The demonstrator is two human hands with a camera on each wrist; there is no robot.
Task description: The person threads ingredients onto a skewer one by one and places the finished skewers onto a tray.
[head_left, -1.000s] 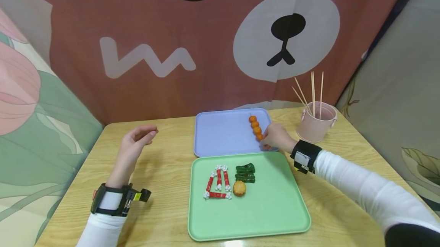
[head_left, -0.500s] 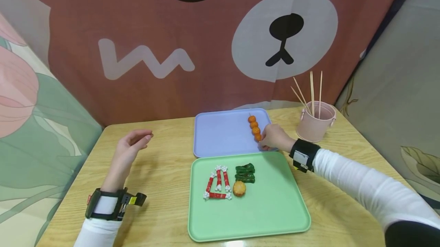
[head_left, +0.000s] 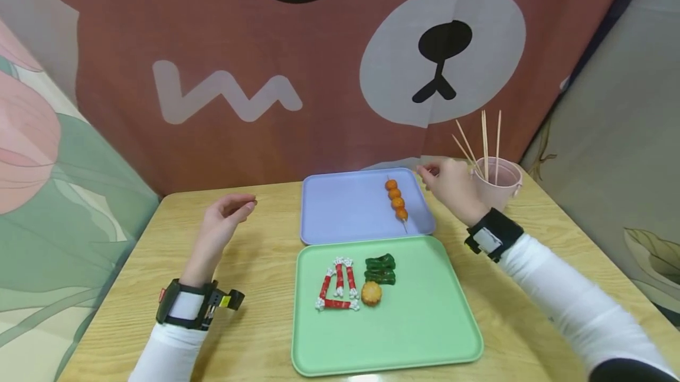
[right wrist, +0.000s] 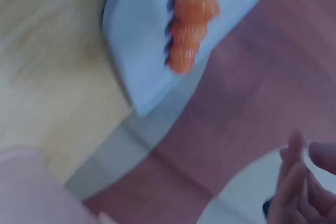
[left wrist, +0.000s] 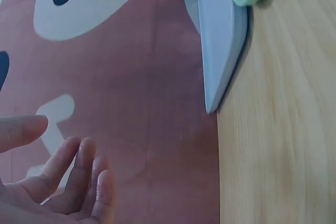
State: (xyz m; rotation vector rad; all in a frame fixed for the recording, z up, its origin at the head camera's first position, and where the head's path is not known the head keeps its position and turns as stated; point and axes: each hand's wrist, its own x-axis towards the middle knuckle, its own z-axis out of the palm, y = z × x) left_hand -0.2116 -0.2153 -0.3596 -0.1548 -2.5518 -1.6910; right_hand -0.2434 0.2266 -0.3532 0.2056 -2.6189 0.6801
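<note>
A skewer of orange balls (head_left: 396, 201) lies slanted on the right part of the blue tray (head_left: 340, 211). My right hand (head_left: 451, 188) hovers beside that tray's far right corner, fingers loosely bent and holding nothing. It partly overlaps the pink bucket (head_left: 495, 190) in the head view. The right wrist view shows the orange balls (right wrist: 189, 30) a short way off from the blurred fingers. My left hand (head_left: 225, 222) is raised over the left side of the table, thumb and fingers apart (left wrist: 68, 182), with nothing in it.
Nearer than the blue tray, a green tray (head_left: 414, 335) bears several red-and-white bone-shaped pieces (head_left: 337, 304), dark green pieces (head_left: 380, 268) and a round golden piece (head_left: 371, 293). Several thin wooden sticks (head_left: 484, 143) stand in the bucket. A printed cloth (head_left: 239, 152) hangs behind the table.
My right hand has let go of the skewer's near end and moved up and right toward the bucket. The skewer stays on the blue tray. My left hand has shifted slightly right.
</note>
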